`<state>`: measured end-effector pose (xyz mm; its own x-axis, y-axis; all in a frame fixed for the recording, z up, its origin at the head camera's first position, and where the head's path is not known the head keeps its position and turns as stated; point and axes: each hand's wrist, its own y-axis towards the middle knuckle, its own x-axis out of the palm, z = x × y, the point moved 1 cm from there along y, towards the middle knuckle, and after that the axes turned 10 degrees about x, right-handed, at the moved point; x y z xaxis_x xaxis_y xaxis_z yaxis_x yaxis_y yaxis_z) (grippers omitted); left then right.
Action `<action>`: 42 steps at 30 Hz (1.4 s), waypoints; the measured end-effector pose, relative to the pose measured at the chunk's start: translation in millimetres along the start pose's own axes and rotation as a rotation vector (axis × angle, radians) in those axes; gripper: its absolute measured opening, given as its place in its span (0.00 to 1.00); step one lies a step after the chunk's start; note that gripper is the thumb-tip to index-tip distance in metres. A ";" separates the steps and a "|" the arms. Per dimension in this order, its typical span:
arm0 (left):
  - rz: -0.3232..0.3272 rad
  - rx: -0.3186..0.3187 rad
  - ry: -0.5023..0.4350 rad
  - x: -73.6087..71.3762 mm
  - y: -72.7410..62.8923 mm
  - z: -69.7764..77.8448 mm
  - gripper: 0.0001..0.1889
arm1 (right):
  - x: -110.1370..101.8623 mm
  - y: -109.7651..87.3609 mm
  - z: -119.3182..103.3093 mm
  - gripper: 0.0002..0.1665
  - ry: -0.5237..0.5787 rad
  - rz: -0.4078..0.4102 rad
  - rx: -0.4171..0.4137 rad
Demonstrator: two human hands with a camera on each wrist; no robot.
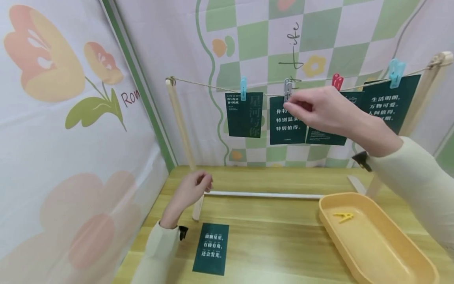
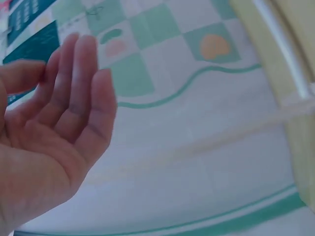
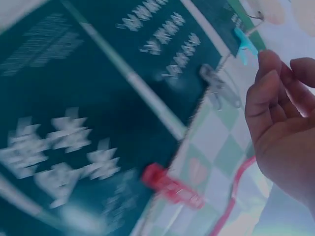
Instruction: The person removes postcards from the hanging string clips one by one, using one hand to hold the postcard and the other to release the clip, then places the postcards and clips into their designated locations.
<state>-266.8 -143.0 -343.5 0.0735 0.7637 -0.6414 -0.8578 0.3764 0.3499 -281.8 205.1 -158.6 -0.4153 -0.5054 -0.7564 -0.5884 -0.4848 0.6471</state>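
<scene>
My right hand [image 1: 320, 110] is raised before the hanging cards, fingers loosely bent and nothing in them. In the right wrist view a gap separates it from the grey clothespin [image 3: 220, 87]. That clothespin fastens a dark green card [image 1: 287, 130] with white writing to a string [image 1: 205, 84]. Above the wooden table [image 1: 269, 232], my left hand [image 1: 186, 193] hovers near the left post [image 1: 182, 126], fingers relaxed and without any object. On the table below it lies another green card [image 1: 211, 249].
Blue [image 1: 243, 88], red [image 1: 337, 81] and light blue clothespins [image 1: 396, 73] hold further cards on the string. A yellow tray [image 1: 330, 227] at right contains a yellow clothespin [image 1: 343, 216]. A white bar [image 1: 266, 195] runs low between the posts. Patterned cloth [image 1: 252, 39] hangs behind.
</scene>
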 end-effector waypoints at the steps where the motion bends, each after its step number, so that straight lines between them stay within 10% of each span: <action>1: 0.027 -0.007 -0.019 -0.9 4.2 3.3 0.14 | 0.2 7.0 -3.1 0.05 -0.001 0.004 0.003; 11: 0.283 -0.007 -0.257 -5.2 44.0 24.3 0.14 | 12.9 57.7 -23.5 0.15 0.009 -0.048 0.207; 20: 0.360 0.024 -0.349 -2.7 67.6 33.5 0.15 | 19.4 83.4 -25.5 0.32 0.082 -0.145 0.449; 30: 0.468 0.082 -0.160 3.0 101.6 44.5 0.16 | 33.6 100.6 -23.7 0.40 0.156 -0.218 0.499; 42: 0.446 0.079 -0.187 7.1 117.7 49.4 0.24 | 40.3 108.8 -29.1 0.30 0.178 -0.234 0.479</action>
<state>-342.1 -67.4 -273.1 -0.1958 0.9379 -0.2865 -0.7857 0.0248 0.6181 -342.4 111.2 -115.9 -0.1369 -0.5563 -0.8196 -0.9172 -0.2413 0.3170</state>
